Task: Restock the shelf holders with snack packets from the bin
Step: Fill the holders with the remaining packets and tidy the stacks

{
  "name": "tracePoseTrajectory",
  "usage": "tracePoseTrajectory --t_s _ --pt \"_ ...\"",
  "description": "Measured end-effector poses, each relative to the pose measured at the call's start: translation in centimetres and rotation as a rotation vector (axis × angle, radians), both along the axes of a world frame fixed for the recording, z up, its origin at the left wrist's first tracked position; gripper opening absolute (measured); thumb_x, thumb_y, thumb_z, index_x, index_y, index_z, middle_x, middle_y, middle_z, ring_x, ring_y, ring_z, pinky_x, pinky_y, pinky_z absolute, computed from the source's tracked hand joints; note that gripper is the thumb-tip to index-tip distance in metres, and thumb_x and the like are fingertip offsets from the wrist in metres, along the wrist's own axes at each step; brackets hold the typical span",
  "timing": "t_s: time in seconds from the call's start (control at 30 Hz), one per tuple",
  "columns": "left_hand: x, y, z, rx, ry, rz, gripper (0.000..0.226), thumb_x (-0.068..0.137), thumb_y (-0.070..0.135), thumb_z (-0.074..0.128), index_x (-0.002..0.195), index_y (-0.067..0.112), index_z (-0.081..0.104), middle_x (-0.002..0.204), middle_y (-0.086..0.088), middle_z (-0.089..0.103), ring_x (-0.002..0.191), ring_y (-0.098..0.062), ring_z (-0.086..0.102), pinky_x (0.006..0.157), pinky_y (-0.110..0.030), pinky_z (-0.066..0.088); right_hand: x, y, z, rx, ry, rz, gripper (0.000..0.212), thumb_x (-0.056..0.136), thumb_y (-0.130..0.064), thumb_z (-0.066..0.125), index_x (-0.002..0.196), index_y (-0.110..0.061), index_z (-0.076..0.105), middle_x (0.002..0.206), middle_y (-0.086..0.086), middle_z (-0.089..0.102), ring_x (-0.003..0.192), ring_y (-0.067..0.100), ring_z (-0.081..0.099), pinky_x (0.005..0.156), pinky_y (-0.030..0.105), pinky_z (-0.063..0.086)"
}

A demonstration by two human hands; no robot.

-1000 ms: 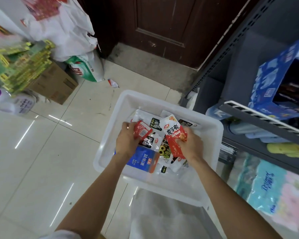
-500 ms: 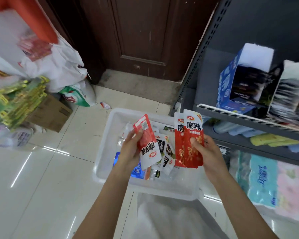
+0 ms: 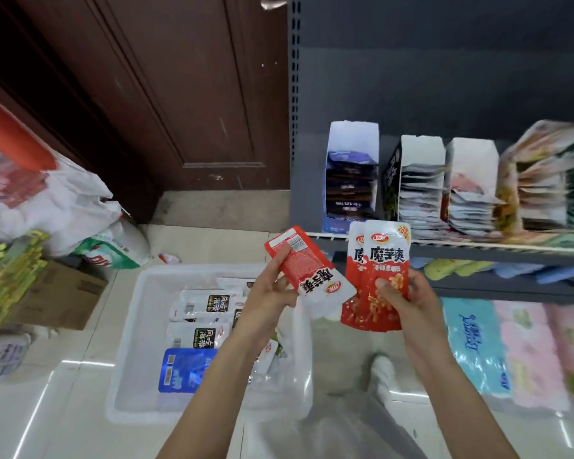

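Observation:
My left hand (image 3: 265,293) pinches one red-and-white snack packet (image 3: 307,266), held tilted and upside down with its back showing. My right hand (image 3: 403,298) grips two red-and-white packets (image 3: 378,260) upright, front facing me. Both hands are raised in front of the shelf edge (image 3: 477,248). Below them on the floor stands the white plastic bin (image 3: 136,326) with several white packets (image 3: 199,337) and a blue packet (image 3: 183,369) in it. On the shelf stand cardboard holders: a blue one (image 3: 351,180), a dark one (image 3: 411,190) and a white one (image 3: 467,190), each stacked with packets.
A dark wooden door (image 3: 166,94) is behind the bin. White bags (image 3: 47,200), a cardboard box (image 3: 63,293) and green packs (image 3: 4,286) sit at the left. Tissue packs (image 3: 477,346) lie under the shelf at the right. My shoe (image 3: 383,369) is beside the bin.
Both hands rose out of the bin with red packets and came up to shelf height. The view lifted, bringing the shelf holders into sight.

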State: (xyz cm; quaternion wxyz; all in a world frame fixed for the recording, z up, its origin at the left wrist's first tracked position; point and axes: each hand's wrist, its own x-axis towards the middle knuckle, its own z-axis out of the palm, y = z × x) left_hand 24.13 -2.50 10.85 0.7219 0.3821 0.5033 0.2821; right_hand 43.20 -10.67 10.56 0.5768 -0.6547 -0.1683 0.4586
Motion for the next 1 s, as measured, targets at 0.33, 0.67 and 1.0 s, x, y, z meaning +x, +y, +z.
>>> tracePoseTrajectory --t_s 0.33,0.67,1.0 --pt "17.2 1.1 6.4 0.609 0.308 0.170 0.036 0.072 0.022 0.077 0.107 0.028 0.068 0.082 0.000 0.074 0.074 0.000 0.067 0.068 -0.008 0.047 18.5 -0.5 2.2 0.096 0.005 -0.055 0.025 0.081 -0.014 0.070 0.102 -0.020 0.058 0.095 -0.006 0.071 0.091 0.013 0.066 0.073 0.029 0.049" --pt "29.3 5.1 6.7 0.613 0.383 0.121 0.048 0.067 0.016 0.085 0.107 0.022 0.058 0.090 0.003 0.068 0.072 -0.005 0.065 0.076 -0.024 0.055 27.5 1.9 4.5 0.186 0.069 -0.086 0.025 0.082 -0.017 0.068 0.104 -0.021 0.058 0.102 -0.004 0.069 0.093 0.013 0.066 0.076 0.033 0.051" --pt "35.5 6.8 4.3 0.742 0.495 -0.143 0.030 0.072 0.018 0.081 0.089 0.021 0.056 0.076 0.012 0.065 0.068 0.004 0.062 0.072 -0.019 0.052 32.3 2.5 5.0 0.209 0.060 -0.117 0.030 0.082 -0.019 0.069 0.107 -0.017 0.054 0.102 -0.004 0.069 0.094 0.012 0.066 0.070 0.025 0.048"
